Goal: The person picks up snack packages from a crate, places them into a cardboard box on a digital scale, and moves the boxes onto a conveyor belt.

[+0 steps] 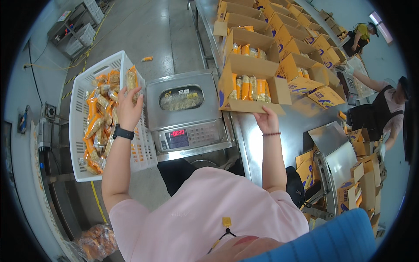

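Note:
My left hand [128, 109], with a dark watch on its wrist, holds a wrapped snack bar [132, 77] upright over the right rim of a white plastic basket [141, 144]. Inside the basket lies a loose heap of orange-and-clear wrapped bars [98, 111]. With thumb and fingers my right hand [267, 122] grips the near flap of an open cardboard carton [253, 108]. Wrapped bars [250, 88] stand upright in a row in that carton. Between my hands sits a steel weighing scale [186, 114], its red digits lit and its platform bearing no bars.
Rows of open cartons [278, 19] extend along the steel table [252, 147] beyond my right hand. A co-worker [376, 111] stands at the far right, another person [358, 36] farther back. One wrapped bar [147, 59] lies on the floor. More cartons [363, 183] are at lower right.

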`<action>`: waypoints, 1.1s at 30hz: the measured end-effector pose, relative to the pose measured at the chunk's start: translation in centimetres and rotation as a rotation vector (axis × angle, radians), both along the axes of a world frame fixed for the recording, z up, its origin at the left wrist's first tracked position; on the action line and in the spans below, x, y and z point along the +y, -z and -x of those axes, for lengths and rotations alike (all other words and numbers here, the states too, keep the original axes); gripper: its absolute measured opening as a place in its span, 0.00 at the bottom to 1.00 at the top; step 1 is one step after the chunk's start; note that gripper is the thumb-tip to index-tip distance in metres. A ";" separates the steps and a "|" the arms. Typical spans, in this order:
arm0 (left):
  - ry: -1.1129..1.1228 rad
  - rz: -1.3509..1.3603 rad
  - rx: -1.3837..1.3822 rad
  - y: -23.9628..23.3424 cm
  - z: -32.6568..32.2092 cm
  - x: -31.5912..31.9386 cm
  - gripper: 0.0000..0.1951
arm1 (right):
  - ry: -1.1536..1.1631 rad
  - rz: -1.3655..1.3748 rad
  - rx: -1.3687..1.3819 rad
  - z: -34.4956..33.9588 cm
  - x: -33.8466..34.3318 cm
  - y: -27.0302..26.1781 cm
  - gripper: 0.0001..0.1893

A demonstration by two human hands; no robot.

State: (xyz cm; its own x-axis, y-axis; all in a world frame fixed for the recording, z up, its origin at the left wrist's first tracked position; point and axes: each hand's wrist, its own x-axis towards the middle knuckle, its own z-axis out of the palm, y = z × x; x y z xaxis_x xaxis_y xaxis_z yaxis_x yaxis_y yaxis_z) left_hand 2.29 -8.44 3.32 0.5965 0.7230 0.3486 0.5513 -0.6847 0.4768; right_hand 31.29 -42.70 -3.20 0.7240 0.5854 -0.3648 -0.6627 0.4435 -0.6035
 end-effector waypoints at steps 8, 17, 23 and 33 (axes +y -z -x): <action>0.021 -0.035 0.097 -0.6 -1.5 -0.3 0.15 | 0.007 -0.108 -0.088 -11.6 11.7 6.9 0.11; 0.719 0.246 0.054 -2.2 -1.1 -1.9 0.32 | -0.755 -0.331 -0.322 11.9 19.9 -2.2 0.36; 0.804 0.239 -0.058 -2.1 -0.6 -2.2 0.41 | -0.388 0.120 -0.971 9.3 17.9 -9.9 0.34; 0.724 0.170 0.084 -2.5 -1.0 -2.2 0.40 | -0.046 1.532 -1.800 -2.1 9.3 -1.7 0.40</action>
